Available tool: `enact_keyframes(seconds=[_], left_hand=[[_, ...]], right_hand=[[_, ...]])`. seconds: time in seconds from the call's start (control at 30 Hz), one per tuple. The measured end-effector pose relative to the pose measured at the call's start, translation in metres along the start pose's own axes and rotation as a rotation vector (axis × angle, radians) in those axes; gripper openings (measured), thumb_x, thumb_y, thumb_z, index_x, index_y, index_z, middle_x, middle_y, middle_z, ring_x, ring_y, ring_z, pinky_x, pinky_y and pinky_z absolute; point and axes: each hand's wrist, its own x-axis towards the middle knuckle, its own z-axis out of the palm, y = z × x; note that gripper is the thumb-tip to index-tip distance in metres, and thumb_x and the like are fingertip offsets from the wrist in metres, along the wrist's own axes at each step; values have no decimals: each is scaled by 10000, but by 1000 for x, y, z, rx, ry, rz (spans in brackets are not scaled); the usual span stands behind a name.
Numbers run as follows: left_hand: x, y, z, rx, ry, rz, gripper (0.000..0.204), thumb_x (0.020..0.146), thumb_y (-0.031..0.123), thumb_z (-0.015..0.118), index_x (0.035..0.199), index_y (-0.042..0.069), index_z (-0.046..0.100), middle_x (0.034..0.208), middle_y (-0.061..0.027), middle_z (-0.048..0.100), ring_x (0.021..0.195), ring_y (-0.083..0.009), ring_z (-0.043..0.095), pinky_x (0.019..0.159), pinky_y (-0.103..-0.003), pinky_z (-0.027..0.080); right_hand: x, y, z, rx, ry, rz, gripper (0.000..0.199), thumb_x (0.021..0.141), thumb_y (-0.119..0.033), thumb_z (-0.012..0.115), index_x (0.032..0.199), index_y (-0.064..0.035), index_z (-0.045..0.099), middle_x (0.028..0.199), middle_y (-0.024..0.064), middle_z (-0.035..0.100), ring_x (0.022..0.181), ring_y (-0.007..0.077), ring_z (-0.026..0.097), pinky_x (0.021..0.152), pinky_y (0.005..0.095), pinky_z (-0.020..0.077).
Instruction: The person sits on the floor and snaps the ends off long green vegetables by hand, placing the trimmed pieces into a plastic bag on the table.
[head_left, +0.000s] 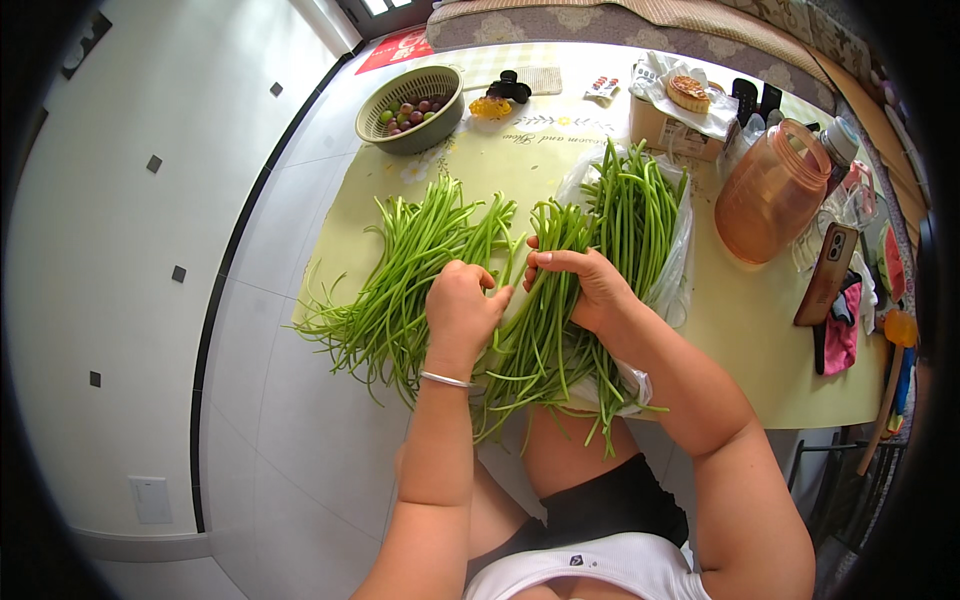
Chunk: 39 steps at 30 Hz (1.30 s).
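Note:
My right hand [590, 285] is wrapped round a bunch of long green vegetable stems [548, 318], its thumb lying across the front. Close beside it on the left, my left hand [463, 315] is closed in a pinch, with a silver bangle at the wrist. What its fingertips hold, if anything, is too small to make out. Under and beyond that hand spreads a loose heap of the same stems [400, 265], some hanging over the near table edge. A third pile of stems [640, 215] lies on a clear plastic bag [678, 290] at the right.
On the yellow-covered table [740, 340] stand a colander [408, 140] of grapes, a black hair claw [510, 87] and a box [672, 130] topped with a pastry [688, 93]. Rightward are an orange translucent jug [765, 200], a phone [828, 272] and a pink cloth [843, 330].

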Motion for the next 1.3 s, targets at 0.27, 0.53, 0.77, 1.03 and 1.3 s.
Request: enact_keyframes(seconds=[0.27, 0.53, 0.77, 1.03, 1.3], left_hand=[[-3, 1, 6, 127, -21, 64, 207, 673, 220, 780, 702, 51, 664, 808, -131, 612, 823, -309, 610, 734, -418, 497], [-2, 0, 9, 168, -17, 82, 179, 670, 175, 747, 681, 41, 629, 802, -140, 610, 804, -326, 607, 733, -423, 496], [0, -4, 2, -59, 74, -22, 168, 673, 154, 732, 704, 21, 636, 749, -117, 581, 681, -266, 579, 649, -372, 482], [-4, 0, -23, -353, 141, 63, 121, 698, 65, 723, 765, -8, 655, 724, -85, 565, 640, -185, 559, 606, -293, 466], [-16, 28, -23, -266, 78, 254, 119, 699, 55, 714, 773, 11, 631, 716, -88, 535, 604, -199, 520, 564, -318, 429]], right_hand=[[0, 1, 2, 19, 14, 0, 332, 749, -60, 722, 1056, -24, 601, 831, 105, 647, 748, 222, 638, 683, 372, 537], [0, 1, 2, 42, 27, 9, 349, 744, -53, 723, 1068, -23, 596, 834, 102, 650, 756, 220, 640, 685, 379, 537], [-2, -1, 4, 22, 20, 14, 310, 744, -44, 720, 1029, -29, 598, 819, 95, 655, 744, 217, 647, 686, 365, 531], [-2, 0, 4, 15, 26, 10, 308, 761, -77, 713, 1051, 0, 639, 874, 110, 675, 776, 209, 649, 723, 361, 534], [-7, -4, 11, -21, -12, 56, 321, 758, -106, 735, 1051, -5, 653, 921, 107, 674, 858, 205, 632, 766, 383, 527]])
